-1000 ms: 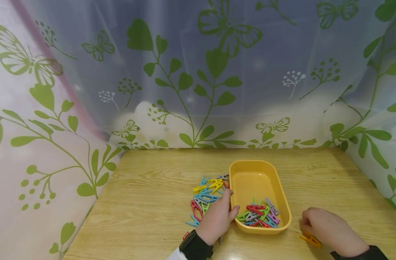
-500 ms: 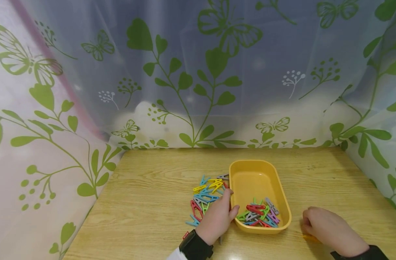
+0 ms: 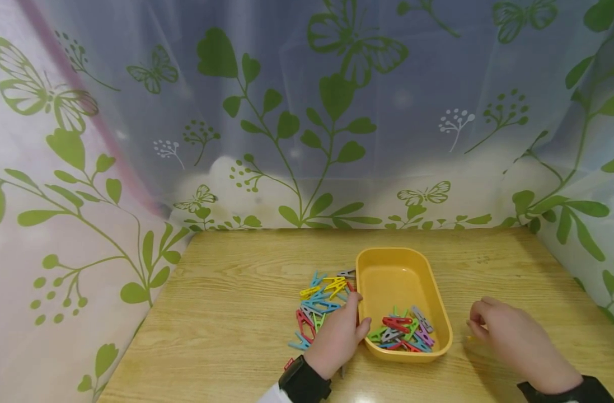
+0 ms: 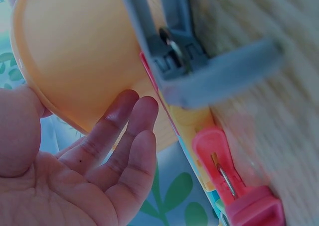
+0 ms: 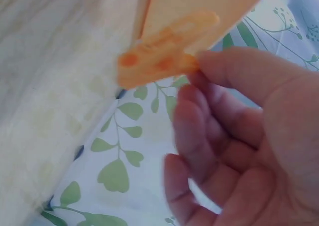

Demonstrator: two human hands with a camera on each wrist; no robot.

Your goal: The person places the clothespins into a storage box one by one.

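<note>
My left hand [image 3: 334,340] holds the left side of a yellow plastic basket [image 3: 444,313], thumb at the rim and fingers along the outer wall. Several coloured clothespins lie in the basket's near end, a red clothespin [image 3: 397,324] on top. To the right of the basket, my right hand [image 3: 518,342] pinches one end of an orange clothespin [image 5: 149,61] between thumb and index finger. In the head view that clothespin is almost wholly hidden by the hand. The right wrist view shows it slightly blurred, its free end pointing away from the fingers.
Left of the basket lies a loose pile of clothespins, among them a yellow clothespin [image 3: 309,292] and a blue clothespin [image 3: 299,341]; my left hand partly covers it. A patterned curtain [image 3: 266,140] encloses the wooden table [image 3: 211,313] at the back and sides.
The right hand has risen slightly off the table, and the orange clothespin, plainly seen beneath it earlier, is now mostly hidden there. The left hand and basket stay put.
</note>
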